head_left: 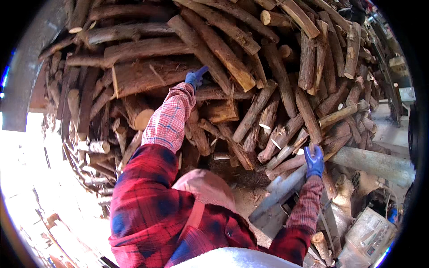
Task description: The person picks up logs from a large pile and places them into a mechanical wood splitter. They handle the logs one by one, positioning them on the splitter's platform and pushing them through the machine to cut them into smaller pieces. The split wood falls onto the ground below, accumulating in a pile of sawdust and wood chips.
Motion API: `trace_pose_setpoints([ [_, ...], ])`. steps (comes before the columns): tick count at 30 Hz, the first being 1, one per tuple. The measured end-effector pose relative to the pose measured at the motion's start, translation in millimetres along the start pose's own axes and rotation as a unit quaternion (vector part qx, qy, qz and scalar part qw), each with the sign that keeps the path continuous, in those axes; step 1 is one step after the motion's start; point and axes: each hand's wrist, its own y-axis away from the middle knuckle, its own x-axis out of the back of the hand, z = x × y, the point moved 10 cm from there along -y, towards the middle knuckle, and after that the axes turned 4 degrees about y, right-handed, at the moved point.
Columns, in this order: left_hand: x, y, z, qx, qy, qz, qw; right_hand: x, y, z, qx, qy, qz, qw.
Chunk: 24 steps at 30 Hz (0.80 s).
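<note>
Both my hands wear blue gloves. Far out over the woodpile, my left hand point(195, 77) has a finger stretched out to the right. It lies against or just above the end of a thick split log point(149, 77), beside a long slanting log point(201, 51); I cannot tell whether it touches either. At the right, my right hand point(314, 161) is raised with fingers apart and nothing seen between them. It is just below the lower end of a leaning log point(308, 116) and beside a grey metal beam point(279, 196).
Stacked logs point(232, 27) rise across the far side. A thick grey pole point(373, 163) juts in from the right, above a worn pale metal box point(368, 236). Bark litter covers the ground point(243, 196) between my arms. A dark post point(33, 67) stands at the left.
</note>
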Motion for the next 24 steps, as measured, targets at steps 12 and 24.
trace_pose_setpoints([
  [12,-10,34,87,-0.036,0.082,-0.014,0.996,8,-8,-19,0.056,-0.05,0.053,0.996],
  [24,-248,409,118,-0.471,-0.195,-0.451,0.733,23,47,-240,0.179,-0.794,-0.024,0.581],
])
